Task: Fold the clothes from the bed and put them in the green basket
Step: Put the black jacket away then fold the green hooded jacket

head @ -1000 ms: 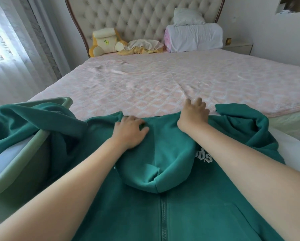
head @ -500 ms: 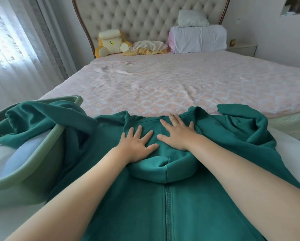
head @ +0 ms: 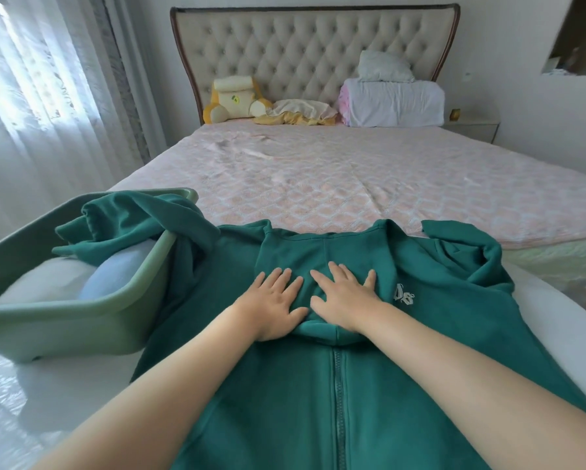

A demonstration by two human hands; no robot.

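While the basket [head: 81,320] sits off to the left at the foot of the bed [head: 352,184], one sleeve [head: 125,225] of the green hoodie [head: 285,401] is flopped over its rim and down inside, on top of some pale fabric [head: 115,276]. The hoodie itself is laid out flat, zipper [head: 337,401] facing up, right up against the basket. The left arm reaches straight out over it, left hand [head: 273,305] palm down on the folded-down hood [head: 318,256], fingers spread and flat, not gripping anything. The right hand [head: 344,300] is just beside it, thumbs nearly touching, same deal: fingers splayed, pressing the hood, holding nothing. A small white logo [head: 404,295] shows just right of that hand, and the other sleeve [head: 464,252] lies bunched up at the far right.
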